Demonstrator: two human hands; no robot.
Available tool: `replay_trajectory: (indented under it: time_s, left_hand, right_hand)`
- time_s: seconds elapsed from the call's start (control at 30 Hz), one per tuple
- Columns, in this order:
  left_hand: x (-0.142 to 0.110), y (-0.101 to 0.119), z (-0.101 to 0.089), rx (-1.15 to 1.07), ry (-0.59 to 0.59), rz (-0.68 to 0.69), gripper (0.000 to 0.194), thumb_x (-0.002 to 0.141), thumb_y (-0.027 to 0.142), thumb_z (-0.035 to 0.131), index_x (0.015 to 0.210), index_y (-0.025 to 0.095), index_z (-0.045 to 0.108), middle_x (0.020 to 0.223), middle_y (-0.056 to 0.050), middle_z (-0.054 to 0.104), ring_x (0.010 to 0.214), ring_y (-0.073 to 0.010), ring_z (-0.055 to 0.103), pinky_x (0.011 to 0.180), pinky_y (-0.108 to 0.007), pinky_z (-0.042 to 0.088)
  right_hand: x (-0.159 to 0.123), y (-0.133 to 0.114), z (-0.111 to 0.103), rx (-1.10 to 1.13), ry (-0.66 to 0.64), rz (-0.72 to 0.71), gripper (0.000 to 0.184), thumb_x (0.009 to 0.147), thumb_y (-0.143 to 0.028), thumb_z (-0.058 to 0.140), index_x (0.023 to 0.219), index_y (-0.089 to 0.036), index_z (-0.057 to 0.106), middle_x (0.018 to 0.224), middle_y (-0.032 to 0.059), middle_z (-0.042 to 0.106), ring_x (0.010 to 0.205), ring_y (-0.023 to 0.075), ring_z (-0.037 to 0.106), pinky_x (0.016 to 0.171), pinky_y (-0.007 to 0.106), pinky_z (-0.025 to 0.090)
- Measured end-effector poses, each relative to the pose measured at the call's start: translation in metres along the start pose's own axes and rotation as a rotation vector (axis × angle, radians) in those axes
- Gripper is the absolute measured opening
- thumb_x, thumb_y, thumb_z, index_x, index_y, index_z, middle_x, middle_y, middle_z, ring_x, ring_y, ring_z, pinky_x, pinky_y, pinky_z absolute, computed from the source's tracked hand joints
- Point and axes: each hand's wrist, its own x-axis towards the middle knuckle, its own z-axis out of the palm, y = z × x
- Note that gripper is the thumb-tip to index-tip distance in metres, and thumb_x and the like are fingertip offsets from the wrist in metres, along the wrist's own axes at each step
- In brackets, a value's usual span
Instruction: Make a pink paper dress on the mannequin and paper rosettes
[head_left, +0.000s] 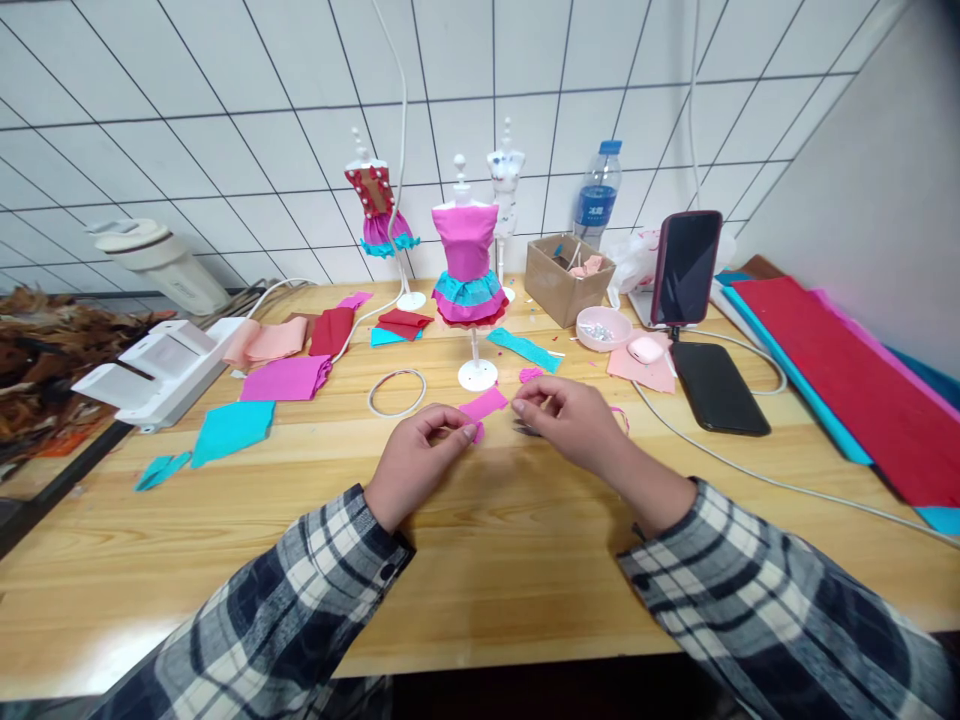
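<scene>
My left hand pinches a small magenta strip, crepe paper or cloth, between thumb and fingers; one end hangs below the thumb. My right hand is closed in a pinch close to the strip's other end, and what its fingertips hold is too small to make out. Something thin and dark, its kind unclear, shows beneath the right fingers. Just beyond the hands stands a small white dress form wearing a magenta top and a ruffled blue and magenta skirt.
Two more dress forms stand behind, one in a red top. Around them lie a white ring, a turquoise strip, coloured sheets, a cardboard box, a pink bowl, a black phone and cables.
</scene>
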Motion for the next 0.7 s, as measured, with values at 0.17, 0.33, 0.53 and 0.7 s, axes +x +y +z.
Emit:
replay_trajectory:
  time_s: [0.17,0.33,0.53,0.7]
  left_hand:
    - [0.000,-0.002,-0.001,-0.094,0.005,-0.066,0.028,0.075,0.041,0.070,0.082,0.014,0.065,0.081,-0.004,0.070,0.076,-0.0159,0.063,0.073,-0.026,0.046]
    - [0.001,-0.005,0.001,-0.229,0.002,-0.130,0.032,0.074,0.044,0.072,0.085,0.015,0.061,0.088,-0.007,0.075,0.088,-0.0189,0.068,0.082,-0.029,0.048]
    - [0.001,-0.006,0.001,-0.221,-0.015,-0.125,0.034,0.074,0.045,0.072,0.087,0.015,0.061,0.085,-0.008,0.075,0.084,-0.0184,0.069,0.080,-0.029,0.049]
    - [0.000,-0.005,0.002,-0.251,0.008,-0.082,0.032,0.074,0.044,0.073,0.086,0.016,0.062,0.084,-0.005,0.074,0.083,-0.0169,0.069,0.080,-0.027,0.050]
  right_hand:
    - [0.004,0.017,-0.031,-0.527,-0.089,-0.110,0.021,0.081,-0.042,0.063,0.081,-0.022,0.067,0.088,0.0058,0.065,0.088,0.0231,0.056,0.067,0.032,0.037]
    - [0.003,0.029,-0.024,-0.561,-0.206,-0.120,0.015,0.080,-0.035,0.067,0.082,-0.020,0.063,0.091,0.0071,0.062,0.091,0.0237,0.054,0.075,0.034,0.039]
    - [-0.001,0.015,-0.004,-0.302,-0.129,-0.109,0.012,0.088,-0.025,0.050,0.079,-0.022,0.044,0.080,0.0035,0.059,0.075,0.0190,0.055,0.067,0.030,0.037]
    - [-0.013,-0.002,0.018,0.129,-0.120,0.000,0.011,0.095,-0.035,0.039,0.098,-0.024,0.038,0.061,-0.0070,0.048,0.056,0.0155,0.049,0.057,0.026,0.033]
